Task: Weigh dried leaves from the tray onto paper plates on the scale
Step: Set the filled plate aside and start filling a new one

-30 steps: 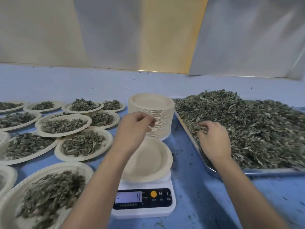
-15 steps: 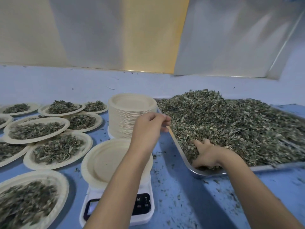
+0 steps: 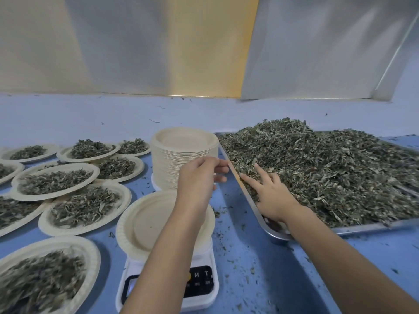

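An empty paper plate (image 3: pixel 145 223) sits on the white digital scale (image 3: pixel 201 298), whose display is partly hidden by my left forearm. My left hand (image 3: pixel 199 177) hovers above the plate's far edge, fingers loosely curled and holding nothing, fingertips close to the tray's left rim. The metal tray (image 3: pixel 374 227) on the right carries a big heap of dried leaves (image 3: pixel 328 173). My right hand (image 3: pixel 269 196) lies on the leaves at the tray's near-left corner, fingers spread and straight.
A tall stack of empty paper plates (image 3: pixel 183 143) stands behind the scale, against the tray's left rim. Several plates filled with leaves (image 3: pixel 84 207) cover the blue table (image 3: pixel 260 268) on the left. Leaf crumbs are scattered between scale and tray.
My right hand has gone from curled in the leaves to spread flat, reaching further along the tray's left side. My left hand has shifted slightly toward the tray rim.
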Tool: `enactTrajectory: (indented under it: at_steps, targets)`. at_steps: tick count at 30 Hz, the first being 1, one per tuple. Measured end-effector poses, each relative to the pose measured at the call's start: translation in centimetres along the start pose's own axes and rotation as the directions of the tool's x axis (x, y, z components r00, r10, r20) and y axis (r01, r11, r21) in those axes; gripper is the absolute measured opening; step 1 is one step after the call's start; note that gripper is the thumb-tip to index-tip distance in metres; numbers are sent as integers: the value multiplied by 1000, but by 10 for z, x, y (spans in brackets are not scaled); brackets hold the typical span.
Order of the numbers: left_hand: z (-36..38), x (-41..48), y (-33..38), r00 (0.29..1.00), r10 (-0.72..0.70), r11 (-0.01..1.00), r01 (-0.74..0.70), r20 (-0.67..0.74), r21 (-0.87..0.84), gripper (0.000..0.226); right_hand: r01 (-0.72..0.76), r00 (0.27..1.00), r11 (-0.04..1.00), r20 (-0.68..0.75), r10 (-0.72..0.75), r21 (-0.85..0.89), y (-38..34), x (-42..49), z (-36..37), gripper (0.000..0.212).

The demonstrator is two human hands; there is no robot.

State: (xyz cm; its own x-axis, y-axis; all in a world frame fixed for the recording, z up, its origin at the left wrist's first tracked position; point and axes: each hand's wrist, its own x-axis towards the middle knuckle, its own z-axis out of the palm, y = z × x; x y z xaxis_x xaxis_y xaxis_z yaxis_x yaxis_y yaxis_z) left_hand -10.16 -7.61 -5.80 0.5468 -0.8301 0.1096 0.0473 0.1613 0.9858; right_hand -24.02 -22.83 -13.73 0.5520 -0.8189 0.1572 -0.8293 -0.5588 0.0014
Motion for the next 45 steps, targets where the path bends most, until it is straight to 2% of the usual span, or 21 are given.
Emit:
enactTrajectory:
  at_steps: [3,5,9,13,15,17,20,23,26,30,32,34,35,37,38,39,42,45]
  targets:
    - [1,1,-1,1000,-11,1000,11,-4,-19,27,-47,978,986,207,13,159,3,8,6,72]
    - [2,1,-2,1000,-13,1000,13,0,-18,27,-56,969,979,248,6,195,2,11,8,65]
    - [3,0,-3,1000,-11,1000,11,11,-10,27,-76,979,982,201,41,171,-2,8,10,53]
    - [2,1,-4,1000,-13,1000,13,11,-1,26,-95,991,982,113,77,163,-3,2,5,55]
    - [1,1,-5,1000,-25,1000,25,16,-6,25,-116,993,965,49,108,236,-3,1,3,52]
    - [0,2,-6,999,-36,999,36,17,-12,25,-162,985,910,2,175,382,-2,-1,-3,47]
    - [-3,5,-6,999,-48,998,48,6,-30,25,-193,955,728,-42,292,658,1,-5,-12,36]
    - [-8,8,-6,997,-69,996,67,-23,-55,25,-178,918,440,-12,396,880,0,-12,-25,36]
    - [-16,11,-4,994,-89,992,83,-57,-97,22,-107,903,172,23,430,979,-7,-16,-38,39]
    - [-29,13,-3,988,-140,976,127,-62,-175,21,26,955,-232,45,293,972,-32,-16,-66,28]
    - [-37,12,-2,984,-178,965,168,-29,-203,22,70,985,-335,-11,175,939,-53,-19,-79,23]
    - [-47,12,-1,979,-203,956,195,-12,-218,21,75,997,-301,-78,2,951,-77,-22,-86,22]
    - [-52,13,-1,977,-212,953,203,-15,-225,20,73,993,-200,-89,-73,977,-90,-24,-88,21]
    - [-63,14,-2,973,-230,948,217,-34,-232,21,148,983,168,-126,-132,975,-114,-27,-90,26]
    - [-68,15,-2,971,-236,949,221,-42,-225,22,208,974,319,-167,-151,925,-126,-27,-89,31]
    - [-73,16,-2,969,-242,950,227,-47,-214,24,261,962,407,-201,-183,875,-137,-27,-86,34]
    - [-83,15,-3,965,-260,947,249,-28,-204,27,322,942,521,-213,-260,790,-163,-29,-78,44]
    - [-89,14,-2,963,-268,949,263,-7,-173,21,348,933,596,-210,-291,724,-173,-31,-68,52]
